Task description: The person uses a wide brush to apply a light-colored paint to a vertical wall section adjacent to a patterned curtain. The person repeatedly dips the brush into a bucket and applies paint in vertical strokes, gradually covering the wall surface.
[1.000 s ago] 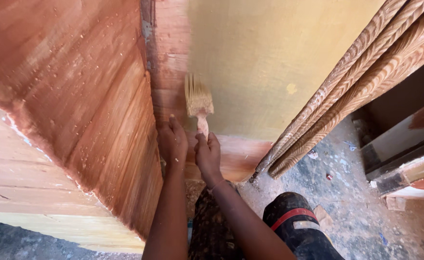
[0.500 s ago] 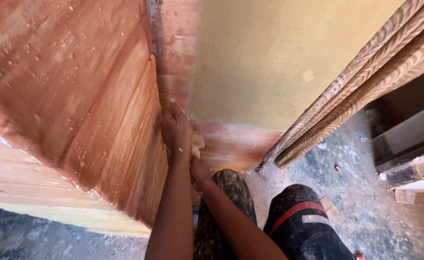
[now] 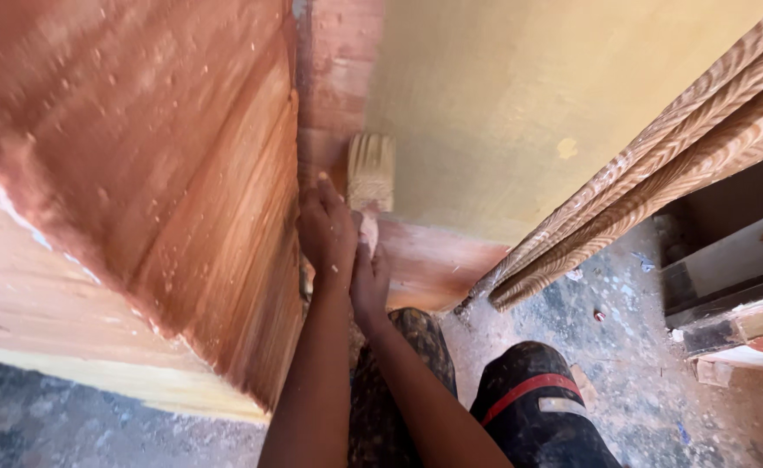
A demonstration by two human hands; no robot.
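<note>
brush: both my hands are wrapped round the handle of a wide flat paintbrush (image 3: pixel 371 172), bristles pointing up and pressed against the yellowish panel (image 3: pixel 520 113) right by its left edge, next to the reddish stained strip (image 3: pixel 334 78)

left hand: my left hand (image 3: pixel 328 232) is on top, fingers closed on the brush handle, knuckles almost touching the ribbed stained board (image 3: pixel 182 173) that leans in from the left

right hand: my right hand (image 3: pixel 370 282) sits just below and behind it, looks closed on the lower end of the handle, but the left one hides most of it so I can't swear to the exact grip

step, I reckon: brushing red-brown stain along the inside corner where the panel meets the ribbed board. The bottom edge of the panel (image 3: pixel 433 260) is already red, the big middle is bare yellow

next move calls for: long even strokes from that left edge outward, light pressure so it doesn't pool in the corner

other stuff: carved moulding (image 3: pixel 659 173) leaning at the panel's right edge, dusty floor (image 3: pixel 624 347) below, my knees (image 3: pixel 529 390) down there too
</note>
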